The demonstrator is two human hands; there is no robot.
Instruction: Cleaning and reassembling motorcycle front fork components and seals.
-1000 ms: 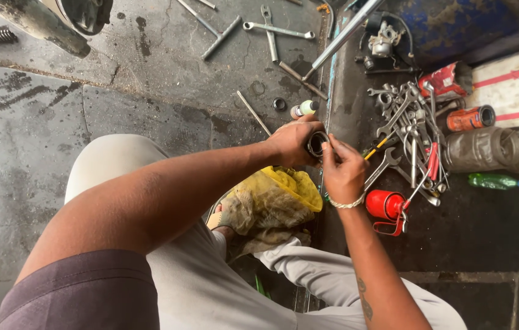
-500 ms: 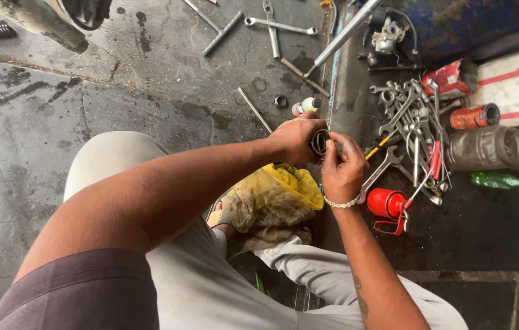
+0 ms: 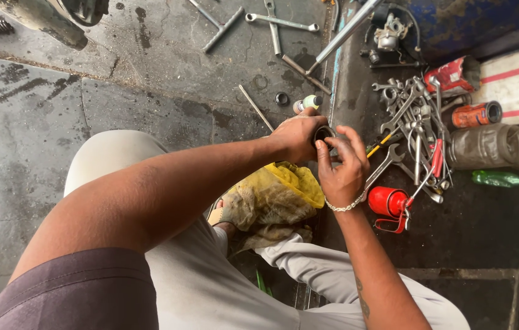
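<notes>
Left hand wrapped round a dark ring, held above the yellow rag; right hand fingertips pinching its rim, spanners nearby on floor.

we saw a stained, oily concrete floor carrying everything. at the upper right of the frame lay a heap of spanners, with a red oil can just below it and a green bottle to its right. loose wrenches lay at top centre, a yellow rag at centre.
</notes>
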